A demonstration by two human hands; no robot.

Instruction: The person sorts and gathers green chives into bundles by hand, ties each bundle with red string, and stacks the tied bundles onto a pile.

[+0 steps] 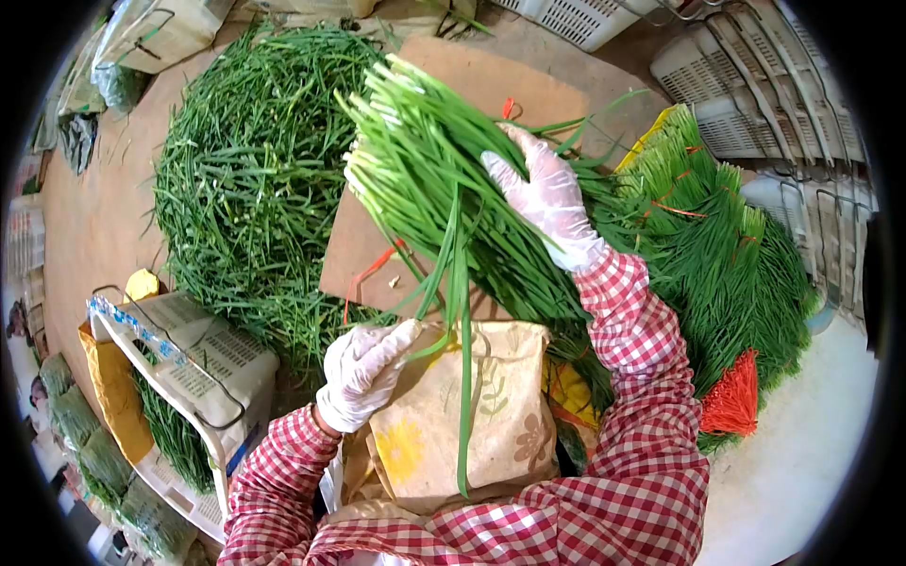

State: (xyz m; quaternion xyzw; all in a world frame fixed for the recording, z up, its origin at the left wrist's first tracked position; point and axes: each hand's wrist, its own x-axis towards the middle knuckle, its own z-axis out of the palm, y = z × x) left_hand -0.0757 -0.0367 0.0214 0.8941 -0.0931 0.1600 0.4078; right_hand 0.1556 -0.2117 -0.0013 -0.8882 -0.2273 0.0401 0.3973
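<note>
A thick bundle of green stalks [444, 160] with pale cut ends lies across a brown board [354, 255]. My right hand [547, 193], in a thin clear glove, rests on the bundle with thumb and fingers spread apart. Below and to the left, my left hand [363, 373], also gloved, has its fingers pressed together beside a few loose long leaves [462, 330] that hang over the tan floral cloth [472, 415] on my lap. Red ties [373, 269] lie at the board's left part and near its top.
A big heap of loose greens [255, 179] lies at left. Tied bundles [727, 255] are stacked at right, with red ties [731, 401] on them. A white crate [212, 349] stands at lower left, and more crates [755, 85] at upper right.
</note>
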